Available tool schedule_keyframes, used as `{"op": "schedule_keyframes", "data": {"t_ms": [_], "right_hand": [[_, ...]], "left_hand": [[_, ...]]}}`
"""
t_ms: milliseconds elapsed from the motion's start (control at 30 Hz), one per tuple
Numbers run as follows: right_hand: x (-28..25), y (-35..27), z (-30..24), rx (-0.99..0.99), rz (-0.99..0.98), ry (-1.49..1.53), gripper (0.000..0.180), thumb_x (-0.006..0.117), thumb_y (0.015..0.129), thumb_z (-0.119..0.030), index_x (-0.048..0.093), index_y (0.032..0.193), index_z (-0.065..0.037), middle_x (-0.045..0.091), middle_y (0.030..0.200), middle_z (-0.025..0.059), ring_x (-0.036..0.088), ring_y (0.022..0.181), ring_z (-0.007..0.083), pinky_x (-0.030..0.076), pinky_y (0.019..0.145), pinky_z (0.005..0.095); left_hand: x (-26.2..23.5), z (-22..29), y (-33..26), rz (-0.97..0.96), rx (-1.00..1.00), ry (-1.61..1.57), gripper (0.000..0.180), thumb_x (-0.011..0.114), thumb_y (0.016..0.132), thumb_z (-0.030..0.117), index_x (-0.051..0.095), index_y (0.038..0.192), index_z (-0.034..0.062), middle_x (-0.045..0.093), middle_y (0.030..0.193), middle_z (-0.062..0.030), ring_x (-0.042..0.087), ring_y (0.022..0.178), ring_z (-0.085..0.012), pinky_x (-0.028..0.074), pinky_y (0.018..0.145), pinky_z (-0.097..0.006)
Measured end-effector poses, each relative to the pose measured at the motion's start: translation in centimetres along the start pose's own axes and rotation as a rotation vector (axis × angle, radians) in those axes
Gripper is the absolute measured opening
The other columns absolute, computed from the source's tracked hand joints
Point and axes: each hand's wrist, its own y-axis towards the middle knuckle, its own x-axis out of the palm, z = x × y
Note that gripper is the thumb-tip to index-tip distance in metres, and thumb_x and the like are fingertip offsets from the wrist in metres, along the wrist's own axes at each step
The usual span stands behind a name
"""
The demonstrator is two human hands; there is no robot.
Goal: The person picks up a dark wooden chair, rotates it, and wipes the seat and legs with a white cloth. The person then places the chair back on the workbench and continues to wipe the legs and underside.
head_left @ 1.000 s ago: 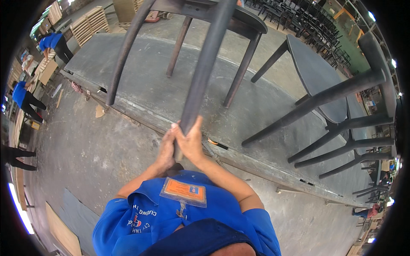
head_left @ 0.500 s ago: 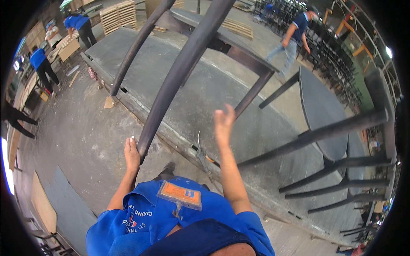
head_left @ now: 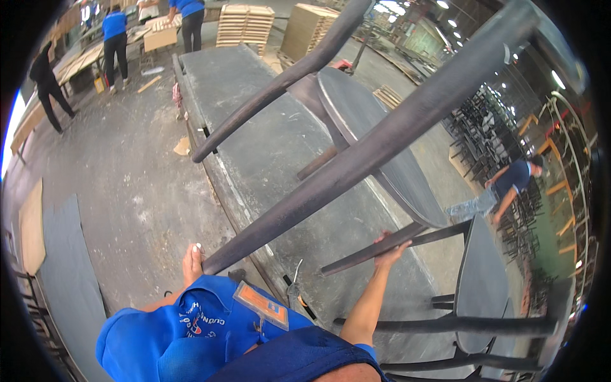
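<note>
A dark wooden chair point(head_left: 407, 121) is tilted over the long grey table, its seat and legs slanting across the middle of the view. My left hand point(head_left: 192, 264) is closed at the lower end of its nearest long leg point(head_left: 331, 191); part of the fingers is hidden. With fingers wrapped round a shorter leg point(head_left: 356, 256) just below the seat, my right hand point(head_left: 389, 253) grips the same chair. Another dark chair point(head_left: 482, 286) lies on its side on the table, right of my right forearm.
The grey table point(head_left: 223, 76) runs diagonally, with a bent metal-ended tool point(head_left: 294, 290) at its near edge. A person point(head_left: 503, 191) walks beyond it, near stacked chair frames point(head_left: 477, 127). Pallets point(head_left: 245, 28) and workers point(head_left: 114, 38) are far left; grey sheeting point(head_left: 70, 254) lies at left.
The chair has turned, its long legs now slanting more toward the right. My right hand, raised with fingers apart before, has taken hold of a leg. My view has swung too.
</note>
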Motion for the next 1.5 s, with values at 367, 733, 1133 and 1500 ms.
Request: {"op": "schedule_keyframes", "data": {"t_ms": [367, 733, 1133, 1500], "right_hand": [[1.7, -10.3, -11.0, -0.315, 0.138, -0.364, 0.054, 0.056, 0.088, -0.053, 0.052, 0.097, 0.000, 0.054, 0.071, 0.0092, 0.056, 0.064, 0.0193, 0.047, 0.058, 0.0310], [11.1, -11.1, -16.1, -0.437, 0.379, -1.052, 0.033, 0.069, 0.081, -0.012, 0.050, 0.104, 0.003, 0.051, 0.068, 0.0039, 0.050, 0.053, 0.0111, 0.041, 0.049, 0.0249], [11.8, -3.6, -18.3, -0.435, 0.263, -0.995, 0.025, 0.067, 0.081, -0.012, 0.054, 0.098, 0.001, 0.055, 0.068, 0.0024, 0.052, 0.052, 0.0092, 0.041, 0.049, 0.0244], [12.1, -6.0, -17.1, -0.442, 0.286, -0.930, 0.030, 0.067, 0.078, -0.011, 0.053, 0.100, 0.003, 0.056, 0.068, 0.0047, 0.054, 0.051, 0.0106, 0.043, 0.049, 0.0260]], "left_hand": [[6.4, -0.1, 14.3, -0.216, -0.009, -0.047, 0.040, 0.037, 0.099, 0.035, 0.054, 0.084, 0.0022, 0.045, 0.066, -0.0052, 0.047, 0.066, -0.0139, 0.039, 0.062, -0.031], [18.4, -4.2, 23.2, -0.355, -0.163, -0.137, 0.040, 0.037, 0.099, 0.036, 0.056, 0.087, 0.0024, 0.047, 0.065, -0.0031, 0.052, 0.063, -0.0142, 0.043, 0.060, -0.033], [18.9, 4.0, 19.1, -0.037, 1.042, 0.189, 0.018, 0.045, 0.095, 0.019, 0.054, 0.097, 0.0049, 0.054, 0.126, -0.0189, 0.053, 0.115, -0.0349, 0.042, 0.092, -0.041], [20.7, 10.3, 19.8, -0.223, 1.177, 0.360, 0.014, 0.054, 0.089, 0.015, 0.052, 0.095, 0.0031, 0.037, 0.141, -0.0225, 0.033, 0.129, -0.0460, 0.031, 0.102, -0.051]]}}
